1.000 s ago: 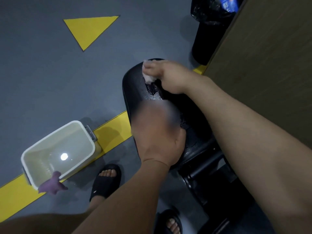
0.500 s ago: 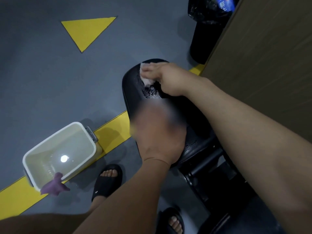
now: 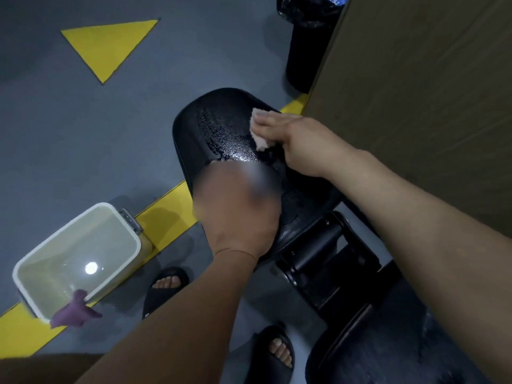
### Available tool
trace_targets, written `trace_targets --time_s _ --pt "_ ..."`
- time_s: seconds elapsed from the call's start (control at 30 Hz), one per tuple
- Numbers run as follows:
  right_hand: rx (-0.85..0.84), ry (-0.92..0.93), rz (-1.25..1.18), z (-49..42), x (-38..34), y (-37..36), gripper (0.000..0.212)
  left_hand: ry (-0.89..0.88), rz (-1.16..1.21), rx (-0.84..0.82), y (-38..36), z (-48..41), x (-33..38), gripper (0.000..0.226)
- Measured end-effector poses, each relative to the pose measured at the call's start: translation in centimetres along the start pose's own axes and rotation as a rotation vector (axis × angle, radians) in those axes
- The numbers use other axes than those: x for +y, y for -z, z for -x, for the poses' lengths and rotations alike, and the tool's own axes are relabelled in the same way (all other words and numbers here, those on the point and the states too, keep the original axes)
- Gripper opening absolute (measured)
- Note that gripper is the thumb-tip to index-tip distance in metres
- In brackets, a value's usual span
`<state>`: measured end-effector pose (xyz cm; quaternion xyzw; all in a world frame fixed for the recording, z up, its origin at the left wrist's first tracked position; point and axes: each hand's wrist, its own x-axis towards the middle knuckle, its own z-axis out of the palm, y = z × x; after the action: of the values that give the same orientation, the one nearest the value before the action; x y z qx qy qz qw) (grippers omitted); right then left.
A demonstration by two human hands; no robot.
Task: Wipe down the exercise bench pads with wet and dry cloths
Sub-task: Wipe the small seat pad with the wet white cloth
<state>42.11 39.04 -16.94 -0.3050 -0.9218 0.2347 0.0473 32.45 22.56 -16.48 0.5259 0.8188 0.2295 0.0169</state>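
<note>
The black textured bench pad (image 3: 219, 128) shines wet mid-surface. Our right hand (image 3: 288, 137), fingers flat on the pale pink cloth (image 3: 260, 141), has swept to its right edge, so wet wiping advances. Our left hand (image 3: 238, 214) rests nearer, blurred, and we cannot tell its grip. Two cloths: the pink one, plus one purple cloth (image 3: 73, 314) on the one cream plastic tub (image 3: 59, 236), left.

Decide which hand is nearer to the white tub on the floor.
Left. The left hand rests on the pad at its near end, right of the white tub. The right hand presses a pale cloth farther along the pad, farther from the tub.
</note>
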Motion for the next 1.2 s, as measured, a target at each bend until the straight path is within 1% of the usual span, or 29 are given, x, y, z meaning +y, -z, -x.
trace_targets --time_s 0.1,0.2,0.23,0.3,0.37,0.47,0.53,0.63,0.73,0.9,1.03,1.13,1.2 --pt "0.054 0.005 -0.006 3.4 -0.5 -1.2 0.069 -0.032 0.023 0.084 -0.2 0.1 0.0 0.017" --pt "0.035 -0.027 -0.072 5.4 0.3 -0.3 0.069 -0.019 0.021 0.124 -1.5 0.3 -0.7 0.018" --pt "0.022 -0.045 -0.085 4.8 0.6 -0.2 0.068 -0.014 0.014 0.115 -2.1 0.6 -1.1 0.024" --pt "0.008 -0.094 -0.090 2.2 0.9 0.1 0.068 0.002 0.009 0.055 -3.4 1.0 -1.8 0.048" --pt "-0.035 -0.193 -0.070 -1.0 0.6 0.6 0.073 -0.002 0.017 0.054 -3.9 1.2 -2.2 0.056" --pt "-0.100 -0.353 -0.050 -5.2 0.0 1.2 0.068 -0.004 0.018 0.064 -4.1 1.1 -2.2 0.055" --pt "-0.112 -0.375 -0.090 -6.0 -0.1 1.3 0.066 -0.007 0.005 0.073 -4.3 1.1 -2.3 0.055" --pt "-0.129 -0.352 -0.092 -4.4 0.8 1.3 0.058 -0.011 -0.010 0.069 -4.4 1.2 -2.4 0.055" --pt "-0.139 -0.406 -0.089 -0.2 1.2 2.5 0.051 -0.011 -0.008 0.074 -4.2 1.2 -2.3 0.053" --pt "-0.052 -0.497 -0.054 7.5 -0.3 3.5 0.062 -0.013 -0.022 0.065 -4.2 1.3 -2.2 0.048" --pt "-0.088 -0.573 -0.007 9.9 -3.2 2.3 0.072 -0.031 -0.009 0.105 -4.3 1.5 -2.2 0.044" --pt "-0.138 -0.520 0.053 10.9 -6.5 1.0 0.075 -0.019 0.002 0.122 -4.2 1.6 -2.2 0.042" --pt "-0.170 -0.448 0.083 12.4 -8.4 -0.4 0.076 -0.020 0.016 0.119 -4.0 1.6 -2.3 0.042"
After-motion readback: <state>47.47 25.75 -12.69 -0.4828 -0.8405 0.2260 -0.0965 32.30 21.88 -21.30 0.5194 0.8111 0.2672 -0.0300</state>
